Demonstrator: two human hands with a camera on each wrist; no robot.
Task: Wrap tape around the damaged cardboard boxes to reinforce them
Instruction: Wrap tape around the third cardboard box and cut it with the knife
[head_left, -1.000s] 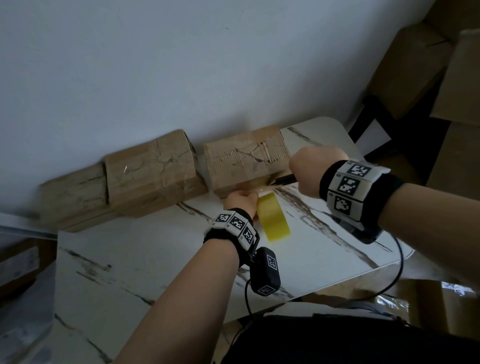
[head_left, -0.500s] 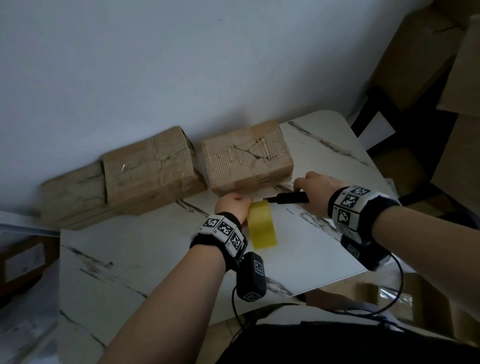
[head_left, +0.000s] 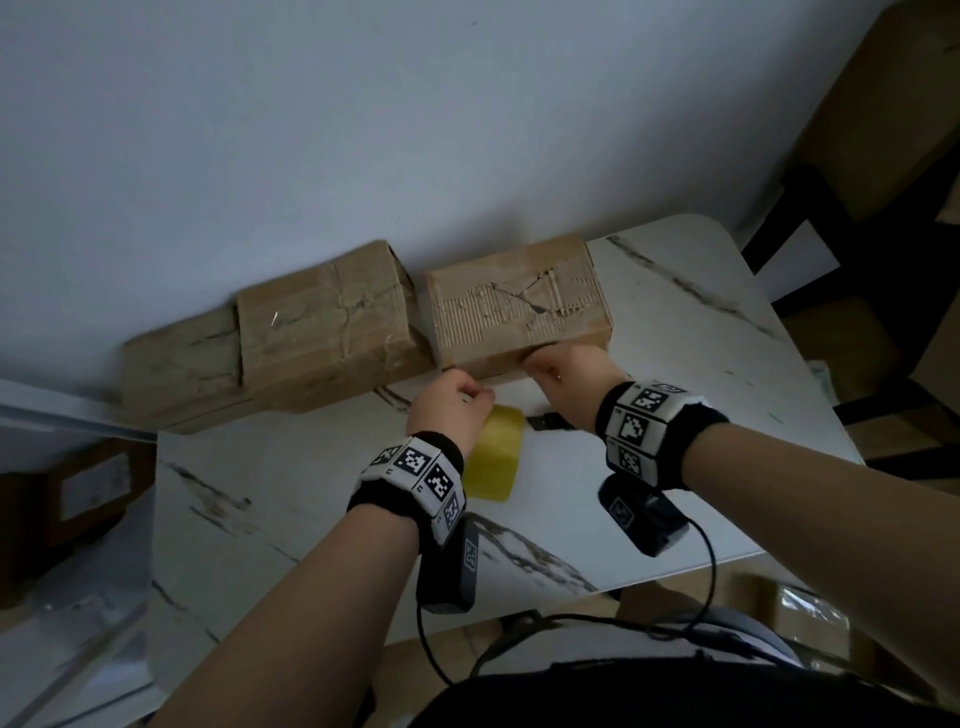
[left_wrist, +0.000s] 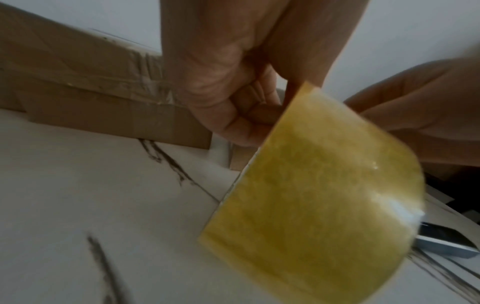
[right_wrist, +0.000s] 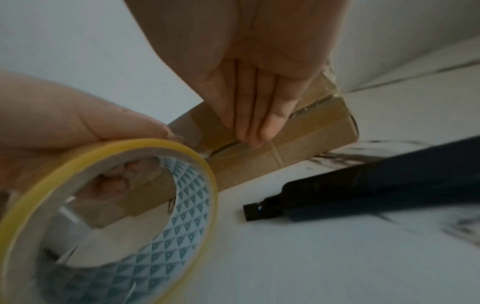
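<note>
Three cardboard boxes (head_left: 514, 306) line marble table (head_left: 675, 322) against wall (head_left: 363, 130).

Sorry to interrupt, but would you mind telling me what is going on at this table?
A person is taping up damaged cardboard boxes. The left hand holds a yellow tape roll just in front of the rightmost box, while the right hand presses straight fingers against that box's front side. A black cutter lies on the marble table beside them.
</note>
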